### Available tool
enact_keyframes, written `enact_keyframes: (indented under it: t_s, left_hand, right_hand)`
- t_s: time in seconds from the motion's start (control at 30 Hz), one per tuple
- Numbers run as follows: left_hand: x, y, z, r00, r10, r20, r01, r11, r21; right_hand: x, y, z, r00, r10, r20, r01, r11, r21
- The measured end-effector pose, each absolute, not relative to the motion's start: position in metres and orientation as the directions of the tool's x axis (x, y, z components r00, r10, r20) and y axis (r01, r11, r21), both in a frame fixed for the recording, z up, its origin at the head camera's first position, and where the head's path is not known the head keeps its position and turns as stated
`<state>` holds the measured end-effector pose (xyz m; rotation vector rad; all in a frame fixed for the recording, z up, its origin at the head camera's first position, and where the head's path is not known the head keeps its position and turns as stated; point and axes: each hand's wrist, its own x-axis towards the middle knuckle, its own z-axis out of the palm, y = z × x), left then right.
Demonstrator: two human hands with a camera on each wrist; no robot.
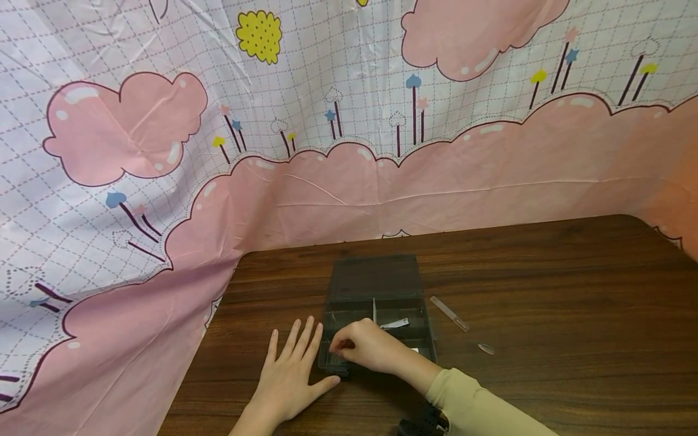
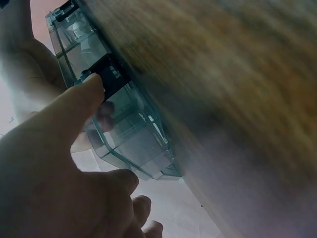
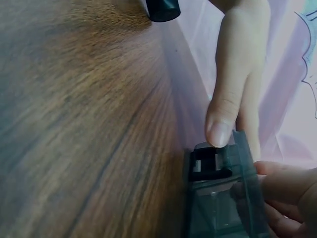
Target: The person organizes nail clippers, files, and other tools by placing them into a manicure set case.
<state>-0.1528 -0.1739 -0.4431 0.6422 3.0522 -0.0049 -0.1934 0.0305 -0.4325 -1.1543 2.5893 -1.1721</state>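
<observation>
A translucent dark plastic box (image 1: 325,345) with divided compartments lies on the table, its lid (image 1: 376,278) folded back. My left hand (image 1: 289,378) is spread beside the box's left side, its thumb reaching the front edge near a black latch (image 2: 110,77). My right hand (image 1: 371,345) dips into the front left compartment with its fingers bent together. Whether those fingertips hold anything is hidden. A silver nail clipper (image 1: 397,324) rests in the back right compartment, and something white (image 1: 415,350) shows partly beside the right wrist.
Right of the box, a slim clear strip (image 1: 449,313) lies on the brown wooden table (image 1: 572,315). Near it is a small pale oval piece (image 1: 486,349). A patterned pink and white cloth (image 1: 338,194) hangs behind and left of the table.
</observation>
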Motion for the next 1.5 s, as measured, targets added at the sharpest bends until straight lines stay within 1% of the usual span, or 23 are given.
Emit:
enact_keyframes:
  t_s: [0.2, 0.37, 0.57, 0.8, 1.13, 1.3, 1.5]
  left_hand:
    - [-0.153, -0.174, -0.443, -0.915, 0.403, -0.022, 0.403, 0.915, 0.009]
    - [-0.152, -0.174, -0.443, -0.915, 0.402, -0.04, 0.402, 0.916, 0.014]
    - [-0.152, -0.174, -0.444, -0.916, 0.399, -0.04, 0.399, 0.917, 0.01]
    - [-0.152, -0.173, -0.444, -0.919, 0.394, -0.023, 0.394, 0.919, 0.012]
    - [-0.152, -0.174, -0.445, -0.918, 0.397, -0.021, 0.397, 0.918, 0.012]
    - [-0.151, -0.174, -0.445, -0.916, 0.401, -0.019, 0.401, 0.916, 0.019]
    - [-0.15, -0.174, -0.444, -0.917, 0.399, -0.017, 0.399, 0.917, 0.016]
  right_hand:
    - [-0.19, 0.039, -0.426, -0.718, -0.643, 0.267, -0.592, 0.364, -0.719]
    - [-0.188, 0.05, -0.419, -0.713, -0.632, 0.305, -0.577, 0.28, -0.768]
    - [-0.185, 0.069, -0.409, -0.712, -0.598, 0.368, -0.594, 0.235, -0.769]
    - [-0.18, 0.101, -0.405, -0.754, -0.541, 0.373, -0.563, 0.237, -0.792]
    - [-0.169, 0.167, -0.413, -0.793, -0.464, 0.394, -0.54, 0.24, -0.807]
    - [-0.162, 0.196, -0.422, -0.821, -0.426, 0.381, -0.529, 0.314, -0.788]
    - [-0.155, 0.219, -0.432, -0.847, -0.389, 0.363, -0.505, 0.373, -0.778]
